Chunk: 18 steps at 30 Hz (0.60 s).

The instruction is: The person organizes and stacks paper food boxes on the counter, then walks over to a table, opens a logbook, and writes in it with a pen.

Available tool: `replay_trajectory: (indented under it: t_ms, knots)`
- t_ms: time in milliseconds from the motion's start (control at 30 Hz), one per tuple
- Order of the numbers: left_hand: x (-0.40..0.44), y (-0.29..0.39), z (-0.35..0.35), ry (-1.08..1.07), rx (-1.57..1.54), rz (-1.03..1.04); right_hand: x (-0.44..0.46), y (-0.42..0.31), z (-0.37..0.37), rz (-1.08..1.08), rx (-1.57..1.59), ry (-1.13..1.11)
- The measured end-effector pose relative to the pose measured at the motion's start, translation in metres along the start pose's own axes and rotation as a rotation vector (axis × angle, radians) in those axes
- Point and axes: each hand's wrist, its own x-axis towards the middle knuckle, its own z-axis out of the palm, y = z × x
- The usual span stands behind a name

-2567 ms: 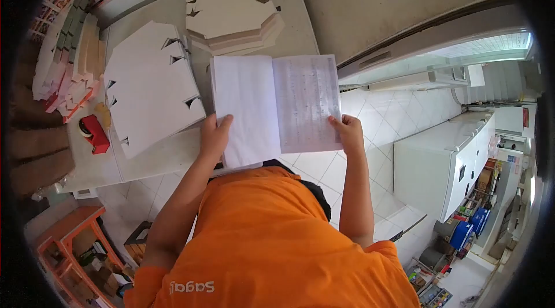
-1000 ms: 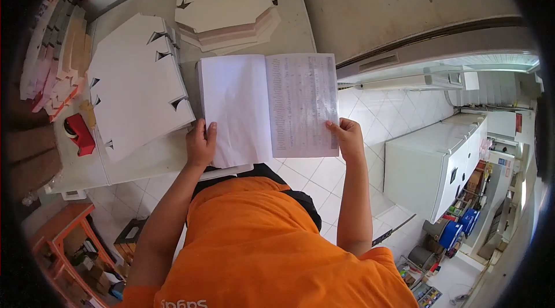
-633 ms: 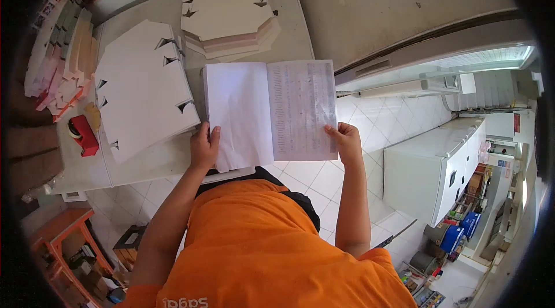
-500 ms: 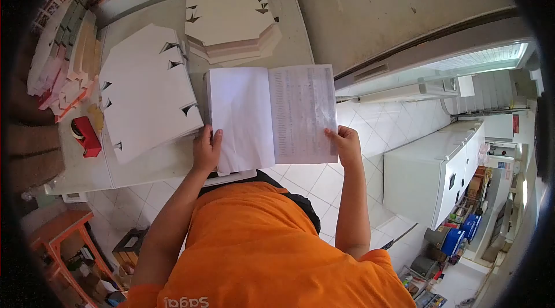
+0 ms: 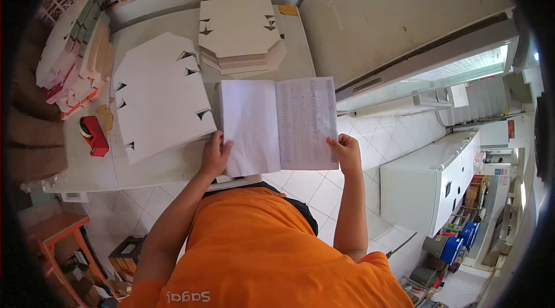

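Observation:
An open booklet [image 5: 250,128] is held up in front of my body, above the table's near right part. Its left page looks blank and white. The right page carries rows and columns of small print, too small to read. My left hand [image 5: 216,156] grips the lower left edge, thumb on the front. On the opposite side, my right hand [image 5: 347,152] pinches the right edge near its lower part. Close to my left hand lies a stack of flat white cardboard box blanks [image 5: 162,97] with cut slots.
On the white table [image 5: 144,178] are a second stack of box blanks [image 5: 237,24], a red tape dispenser [image 5: 94,136] and piled folded cartons [image 5: 87,74]. A white chest freezer [image 5: 407,192] stands right. An orange stand [image 5: 60,227] and a crate [image 5: 126,257] are at lower left.
The view has shifted slightly, so the table and stacks appear lower and further right. Both hands keep hold of the booklet, which stays open at what looks like the same pages.

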Motion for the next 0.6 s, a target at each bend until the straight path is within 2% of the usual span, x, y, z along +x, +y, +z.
replay_trajectory:
  t_ms: [133, 167, 267, 300, 333, 367, 400, 433, 467, 500, 567, 600]
  knots:
    - [-0.022, 0.014, -0.023, -0.095, -0.182, -0.133, -0.019, -0.031, 0.016, -0.056, 0.000, -0.017]
    - [-0.033, 0.028, -0.040, -0.177, -0.295, -0.244, -0.024, -0.040, 0.022, -0.069, -0.031, -0.023]
    - [-0.069, 0.020, -0.079, -0.253, -0.039, -0.131, -0.040, -0.073, 0.051, -0.125, -0.063, -0.107]
    - [-0.084, 0.025, -0.096, -0.239, -0.016, -0.152, -0.044, -0.082, 0.064, -0.168, -0.060, -0.238]
    - [-0.101, 0.034, -0.110, -0.217, 0.009, -0.181, -0.045, -0.085, 0.078, -0.155, -0.197, -0.385]
    - [-0.118, 0.040, -0.126, -0.184, 0.034, -0.219, -0.043, -0.079, 0.092, -0.317, -0.330, -0.606]
    - [-0.136, 0.045, -0.141, -0.135, 0.051, -0.297, -0.052, -0.092, 0.114, -0.381, -0.299, -0.797]
    - [-0.157, 0.050, -0.154, -0.077, 0.060, -0.379, -0.061, -0.104, 0.135, -0.310, -0.332, -0.940]
    - [-0.177, 0.056, -0.163, -0.019, 0.055, -0.455, -0.061, -0.102, 0.149, -0.407, -0.321, -1.069]
    - [-0.199, 0.050, -0.170, 0.073, 0.071, -0.472, -0.071, -0.129, 0.160, -0.527, -0.503, -1.074]
    - [-0.245, 0.026, -0.179, 0.211, 0.146, -0.580, -0.096, -0.190, 0.168, -0.851, -0.430, -0.976]
    - [-0.276, 0.013, -0.187, 0.274, 0.188, -0.642, -0.110, -0.220, 0.166, -0.930, -0.481, -0.840]
